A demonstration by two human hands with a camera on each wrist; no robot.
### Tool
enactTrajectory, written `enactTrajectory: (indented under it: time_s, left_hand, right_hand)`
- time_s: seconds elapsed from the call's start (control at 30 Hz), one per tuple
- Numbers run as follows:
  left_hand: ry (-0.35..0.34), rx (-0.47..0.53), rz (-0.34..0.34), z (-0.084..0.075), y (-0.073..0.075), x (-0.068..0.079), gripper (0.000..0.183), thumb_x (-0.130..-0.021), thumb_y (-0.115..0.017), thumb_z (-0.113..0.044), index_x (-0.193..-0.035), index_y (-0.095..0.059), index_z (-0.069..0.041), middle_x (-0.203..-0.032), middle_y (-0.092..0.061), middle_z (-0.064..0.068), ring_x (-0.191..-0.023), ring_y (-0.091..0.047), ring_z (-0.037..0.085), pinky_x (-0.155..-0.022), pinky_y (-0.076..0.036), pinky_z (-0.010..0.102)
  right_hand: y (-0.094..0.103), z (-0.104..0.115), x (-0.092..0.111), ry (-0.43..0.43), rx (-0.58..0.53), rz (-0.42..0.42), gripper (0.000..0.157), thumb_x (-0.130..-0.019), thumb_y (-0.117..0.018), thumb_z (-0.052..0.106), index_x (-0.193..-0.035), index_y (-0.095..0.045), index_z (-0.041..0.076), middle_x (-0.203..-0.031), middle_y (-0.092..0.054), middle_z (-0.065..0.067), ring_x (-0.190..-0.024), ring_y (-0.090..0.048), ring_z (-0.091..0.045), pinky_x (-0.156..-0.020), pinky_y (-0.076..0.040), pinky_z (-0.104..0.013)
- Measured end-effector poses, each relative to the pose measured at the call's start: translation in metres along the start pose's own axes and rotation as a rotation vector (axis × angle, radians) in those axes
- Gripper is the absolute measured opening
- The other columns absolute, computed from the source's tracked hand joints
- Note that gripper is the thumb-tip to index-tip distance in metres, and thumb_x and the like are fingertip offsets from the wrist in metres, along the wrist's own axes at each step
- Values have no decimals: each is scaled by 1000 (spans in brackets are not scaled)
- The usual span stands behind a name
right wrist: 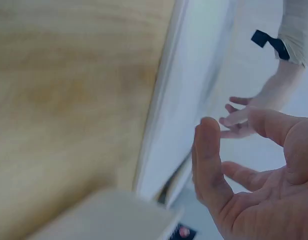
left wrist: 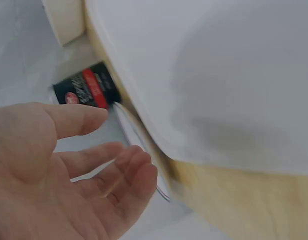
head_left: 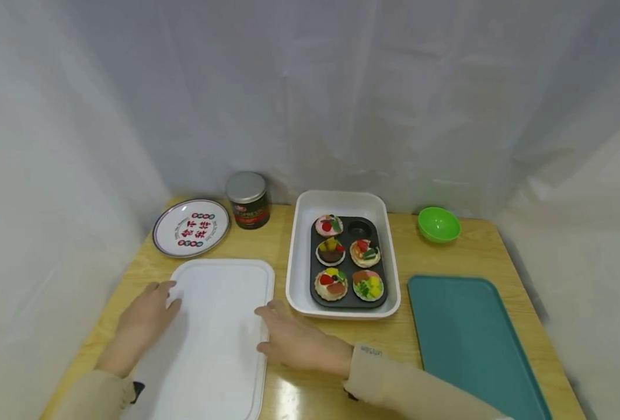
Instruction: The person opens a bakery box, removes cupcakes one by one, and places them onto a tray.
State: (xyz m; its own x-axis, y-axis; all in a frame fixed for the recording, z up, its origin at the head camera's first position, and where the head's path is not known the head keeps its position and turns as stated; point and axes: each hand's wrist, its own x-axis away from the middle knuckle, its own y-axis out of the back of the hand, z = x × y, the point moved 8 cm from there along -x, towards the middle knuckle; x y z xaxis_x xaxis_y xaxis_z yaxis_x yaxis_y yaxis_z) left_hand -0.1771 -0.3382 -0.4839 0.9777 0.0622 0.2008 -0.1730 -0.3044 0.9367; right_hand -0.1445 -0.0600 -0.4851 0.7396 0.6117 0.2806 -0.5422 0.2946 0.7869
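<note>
A white rectangular tray (head_left: 215,332) lies on the left of the table. At its left edge my left hand (head_left: 149,315) hovers, fingers relaxed and slightly bent. In the left wrist view that hand (left wrist: 94,170) holds nothing, and the tray (left wrist: 244,70) is beyond its fingertips. My right hand (head_left: 299,338) is by the tray's right edge, thumb and fingers apart. The right wrist view shows this hand (right wrist: 264,185) with nothing in its grasp. Whether either hand touches the tray's rim cannot be told.
Behind the tray are a patterned plate (head_left: 191,228) and a lidded can (head_left: 248,201). A white bin (head_left: 299,233) holds a dark muffin pan (head_left: 348,262) with several toy tarts and one bare cup. A green bowl (head_left: 438,225) and teal tray (head_left: 473,338) are at right.
</note>
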Motion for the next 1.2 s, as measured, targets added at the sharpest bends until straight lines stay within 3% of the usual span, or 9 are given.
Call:
enactTrajectory:
  time_s: [0.07,0.17,0.33,0.57,0.7,0.83,0.93,1.2]
  left_hand:
    - [-47,41,-34,-20,6,-4,51,-103,-60,-21,-143,-54,9,-121,-64,30,-99,-67,42,-81,-59,57]
    - [-111,105,-63,-50,12,-12,48,-103,-61,-20,-142,-56,8,-116,-69,26,-91,-68,33,-74,-59,48]
    - [-201,222,-87,-98,14,-32,50,-107,-59,-27,-145,-55,5,-123,-70,26,-100,-71,36,-81,-61,51]
    - [-274,368,-32,-163,-3,-74,60,-110,-55,-37,-154,-46,3,-141,-62,29,-116,-70,41,-99,-60,56]
    - [-277,376,18,-193,-12,-93,65,-109,-55,-38,-158,-41,2,-148,-58,30,-126,-66,44,-110,-55,58]
    - [-267,358,76,-213,-25,-110,72,-110,-52,-41,-162,-31,4,-159,-47,30,-145,-50,46,-125,-41,58]
    - [-253,352,102,-223,-32,-123,76,-110,-50,-43,-163,-26,6,-161,-44,31,-151,-43,47,-129,-35,58]
    - [-210,446,167,-231,-50,-146,72,-108,-56,-34,-162,-28,5,-160,-45,31,-147,-48,47,-124,-43,58]
  right_hand:
    - [20,-3,6,74,41,-51,63,-104,-68,35,-159,-42,17,-155,-50,-11,-103,-67,-13,-84,-61,-26]
    - [49,-15,14,132,106,-142,61,-103,-69,34,-157,-45,14,-147,-57,-11,-103,-68,-16,-79,-60,-25]
    - [88,-55,17,122,133,-236,61,-102,-72,29,-155,-47,11,-142,-59,-11,-112,-64,-21,-85,-60,-32]
    - [127,-120,14,-69,157,-300,66,-100,-75,30,-155,-46,8,-147,-54,-17,-131,-59,-33,-105,-58,-47]
    - [137,-139,13,-122,183,-306,70,-101,-74,33,-157,-43,6,-152,-49,-22,-139,-53,-40,-111,-55,-54]
    - [139,-151,12,-138,185,-282,74,-101,-73,32,-161,-38,5,-158,-42,-25,-146,-46,-44,-119,-48,-57]
    - [140,-159,11,-141,189,-275,76,-102,-72,31,-162,-35,4,-160,-39,-27,-148,-43,-47,-121,-45,-59]
    - [144,-188,-1,-199,109,-268,78,-103,-70,29,-164,-29,3,-161,-35,-29,-147,-45,-47,-120,-46,-59]
